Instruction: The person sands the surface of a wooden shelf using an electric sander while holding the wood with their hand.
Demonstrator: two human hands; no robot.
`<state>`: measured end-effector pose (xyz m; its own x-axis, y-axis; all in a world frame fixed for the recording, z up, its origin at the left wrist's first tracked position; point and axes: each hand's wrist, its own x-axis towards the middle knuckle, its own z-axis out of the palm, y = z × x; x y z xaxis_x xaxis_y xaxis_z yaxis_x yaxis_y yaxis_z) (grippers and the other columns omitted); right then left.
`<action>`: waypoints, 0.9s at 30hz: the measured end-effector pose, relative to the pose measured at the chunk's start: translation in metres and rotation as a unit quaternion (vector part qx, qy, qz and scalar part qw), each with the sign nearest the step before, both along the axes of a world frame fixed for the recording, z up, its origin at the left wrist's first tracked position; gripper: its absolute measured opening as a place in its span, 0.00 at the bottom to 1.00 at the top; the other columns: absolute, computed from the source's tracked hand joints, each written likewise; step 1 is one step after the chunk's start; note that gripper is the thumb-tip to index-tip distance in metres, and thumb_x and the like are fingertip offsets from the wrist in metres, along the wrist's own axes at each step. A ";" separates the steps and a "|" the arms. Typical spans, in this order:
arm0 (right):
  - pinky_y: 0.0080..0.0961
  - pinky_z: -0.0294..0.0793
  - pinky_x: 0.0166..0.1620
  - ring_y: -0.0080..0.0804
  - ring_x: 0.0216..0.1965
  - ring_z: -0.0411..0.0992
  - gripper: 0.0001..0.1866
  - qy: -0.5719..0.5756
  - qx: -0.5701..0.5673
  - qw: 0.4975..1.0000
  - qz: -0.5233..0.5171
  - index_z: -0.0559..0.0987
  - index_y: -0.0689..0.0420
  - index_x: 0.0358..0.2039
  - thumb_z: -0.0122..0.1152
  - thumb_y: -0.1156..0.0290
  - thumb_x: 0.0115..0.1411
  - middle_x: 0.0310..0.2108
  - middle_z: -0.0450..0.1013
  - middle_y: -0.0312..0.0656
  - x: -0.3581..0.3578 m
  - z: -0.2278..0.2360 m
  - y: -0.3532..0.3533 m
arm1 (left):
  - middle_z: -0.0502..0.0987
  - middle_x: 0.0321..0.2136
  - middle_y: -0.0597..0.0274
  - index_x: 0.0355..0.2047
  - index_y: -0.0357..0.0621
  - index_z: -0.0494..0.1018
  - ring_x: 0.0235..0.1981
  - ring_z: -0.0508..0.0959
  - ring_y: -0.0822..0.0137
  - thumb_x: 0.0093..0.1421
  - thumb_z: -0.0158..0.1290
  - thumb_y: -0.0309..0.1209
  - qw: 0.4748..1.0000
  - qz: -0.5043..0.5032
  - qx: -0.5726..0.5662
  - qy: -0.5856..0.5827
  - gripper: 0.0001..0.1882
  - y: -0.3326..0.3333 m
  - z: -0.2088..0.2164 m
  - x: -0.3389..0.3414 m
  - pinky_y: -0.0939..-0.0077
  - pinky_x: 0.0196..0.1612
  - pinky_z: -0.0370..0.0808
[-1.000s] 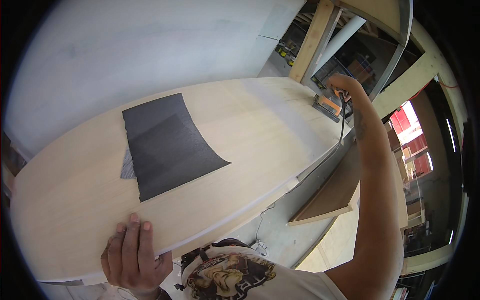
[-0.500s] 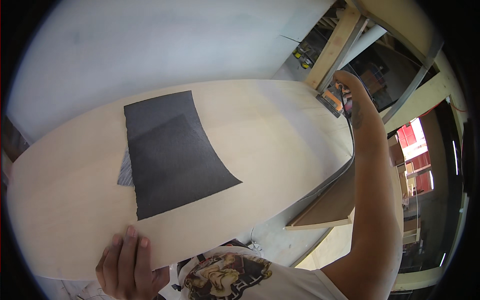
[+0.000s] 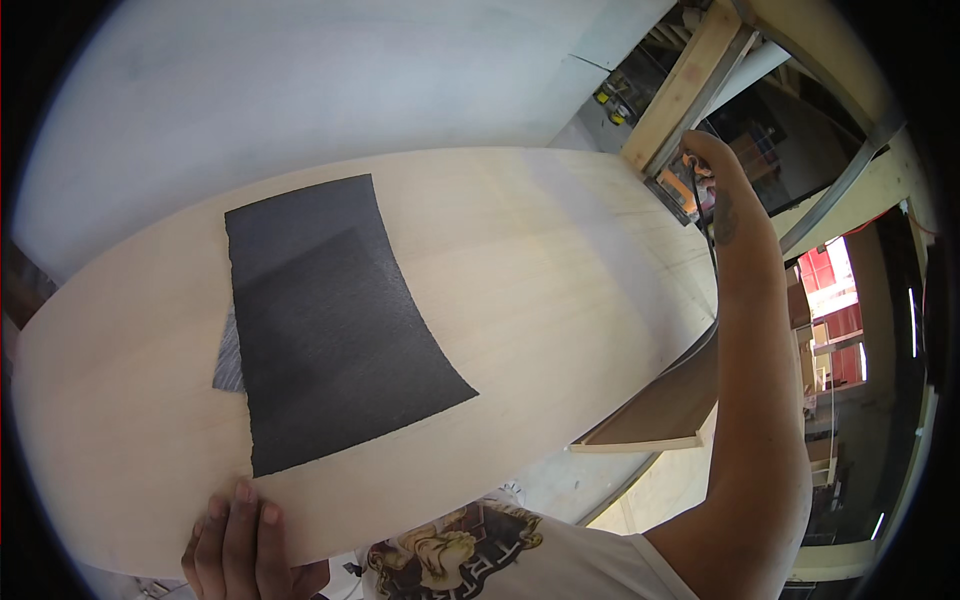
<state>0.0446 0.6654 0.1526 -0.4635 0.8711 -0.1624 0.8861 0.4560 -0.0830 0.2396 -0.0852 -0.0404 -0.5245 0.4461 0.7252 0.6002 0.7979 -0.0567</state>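
Observation:
A large pale plywood board spans the view. On its left half lies a dark sheet of sandpaper, and a grey striped piece sticks out from under that sheet's left side. My left hand rests on the board's near edge, fingers stretched flat, their tips just below the sandpaper's near corner. My right arm reaches to the far right end, where my right hand grips an orange power sander at the board's edge. Part of that grip is hidden by the hand itself. A black cord runs down from the sander.
A pale wall or panel stands behind the board. Beyond the sander are a wooden post and framing. Below the board's right end is a brown panel with a light wooden edge. Red panels show at the far right.
The board and sandpaper appear slightly lower and to the left at their near side. My right hand and the sander appear slightly further right; my left hand sits a little lower in view.

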 end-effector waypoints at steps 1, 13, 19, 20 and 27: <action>0.52 0.76 0.35 0.39 0.32 0.69 0.17 -0.015 -0.004 1.000 0.007 0.78 0.49 0.42 0.61 0.59 0.52 0.28 0.69 0.40 -0.001 0.000 0.003 | 0.87 0.42 0.52 0.47 0.41 0.80 0.43 0.87 0.49 0.57 0.53 0.34 1.000 0.009 0.002 0.007 0.19 0.002 0.000 0.000 0.56 0.44 0.81; 0.59 0.75 0.37 0.42 0.34 0.72 0.13 -0.031 0.005 0.999 0.008 0.78 0.51 0.36 0.59 0.58 0.55 0.31 0.72 0.42 -0.009 -0.003 0.022 | 0.87 0.43 0.51 0.48 0.43 0.81 0.43 0.87 0.49 0.55 0.55 0.35 1.000 0.009 0.012 0.007 0.21 0.001 -0.001 0.002 0.56 0.44 0.80; 0.48 0.70 0.34 0.38 0.30 0.66 0.11 -0.040 0.019 0.996 0.072 0.77 0.55 0.32 0.58 0.60 0.59 0.28 0.70 0.40 -0.013 -0.004 0.015 | 0.87 0.43 0.53 0.48 0.45 0.81 0.43 0.87 0.51 0.54 0.55 0.35 0.999 0.009 -0.013 -0.030 0.20 0.000 0.004 0.006 0.57 0.45 0.80; 0.38 0.66 0.31 0.31 0.25 0.60 0.13 -0.028 0.020 0.996 0.088 0.75 0.58 0.27 0.57 0.63 0.65 0.24 0.68 0.38 -0.013 -0.004 0.011 | 0.87 0.43 0.53 0.48 0.45 0.81 0.43 0.87 0.51 0.54 0.55 0.35 0.999 0.006 -0.022 -0.041 0.20 0.001 0.004 0.006 0.57 0.45 0.80; 0.68 0.76 0.47 0.38 0.30 0.70 0.12 -0.019 0.042 0.998 0.046 0.81 0.57 0.39 0.51 0.66 0.65 0.26 0.71 0.44 0.005 0.003 -0.023 | 0.87 0.44 0.54 0.48 0.45 0.80 0.43 0.87 0.51 0.55 0.55 0.35 1.000 0.015 -0.005 -0.013 0.20 0.004 0.007 0.008 0.56 0.46 0.81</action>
